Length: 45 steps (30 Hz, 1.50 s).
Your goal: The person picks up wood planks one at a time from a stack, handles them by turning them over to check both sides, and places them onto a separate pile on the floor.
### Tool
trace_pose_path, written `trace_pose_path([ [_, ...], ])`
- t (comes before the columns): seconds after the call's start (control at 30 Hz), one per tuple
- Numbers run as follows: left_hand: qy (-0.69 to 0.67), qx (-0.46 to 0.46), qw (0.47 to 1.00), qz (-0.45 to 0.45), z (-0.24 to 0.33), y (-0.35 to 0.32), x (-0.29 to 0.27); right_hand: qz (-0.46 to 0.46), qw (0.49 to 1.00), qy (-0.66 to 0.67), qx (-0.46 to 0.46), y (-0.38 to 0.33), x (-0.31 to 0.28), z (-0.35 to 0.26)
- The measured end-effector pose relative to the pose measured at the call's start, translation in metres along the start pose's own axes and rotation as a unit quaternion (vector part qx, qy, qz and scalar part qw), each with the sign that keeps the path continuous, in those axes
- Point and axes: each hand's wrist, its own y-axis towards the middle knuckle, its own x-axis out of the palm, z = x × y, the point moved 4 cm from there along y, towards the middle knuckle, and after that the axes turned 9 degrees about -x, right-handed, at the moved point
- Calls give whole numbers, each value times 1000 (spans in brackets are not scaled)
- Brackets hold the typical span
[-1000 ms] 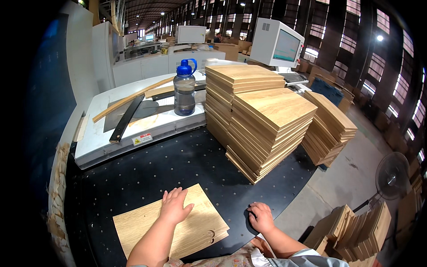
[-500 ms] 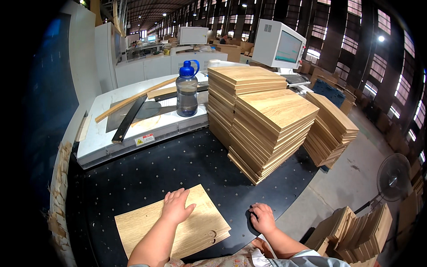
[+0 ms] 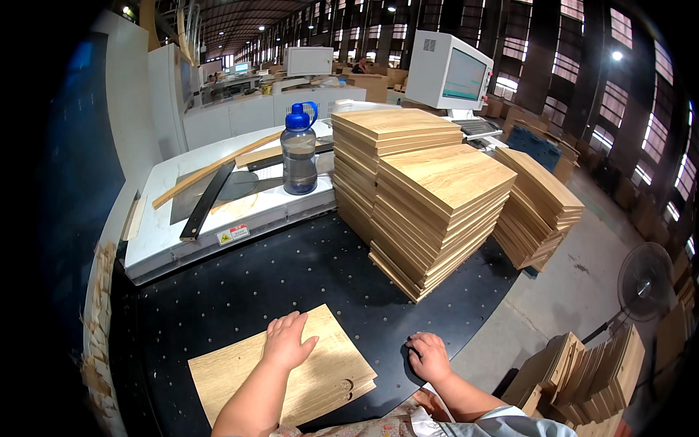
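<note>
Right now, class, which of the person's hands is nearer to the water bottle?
Left. The left hand lies palm-down on the board, in front of the water bottle; the right hand is farther off, toward the right edge of the table.

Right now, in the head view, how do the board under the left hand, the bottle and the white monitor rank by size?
1. Board under the left hand
2. White monitor
3. Bottle
Nearness enlarges the board; true sizes are unsure.

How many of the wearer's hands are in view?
2: the left hand lies on a wood-grain board; the right hand is near the edge of the black table.
</note>
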Motion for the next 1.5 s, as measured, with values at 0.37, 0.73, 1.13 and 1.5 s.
trace_pose_path([
  [0.37, -8, -2, 1000, 8, 2, 1, 1, 2, 1000, 2, 4, -1, -2, 0],
  [0.73, -8, 4, 1000, 23, -3, -2, 2, 4, 1000, 1, -4, -1, -1, -4],
  [1.13, -32, 82, 992, 92, -24, 4, 15, 17, 999, -1, -34, -3, 16, 5],
  [1.5, -5, 86, 995, 44, 34, -9, -15, 17, 1000, 22, -5, -12, 18, 9],
])
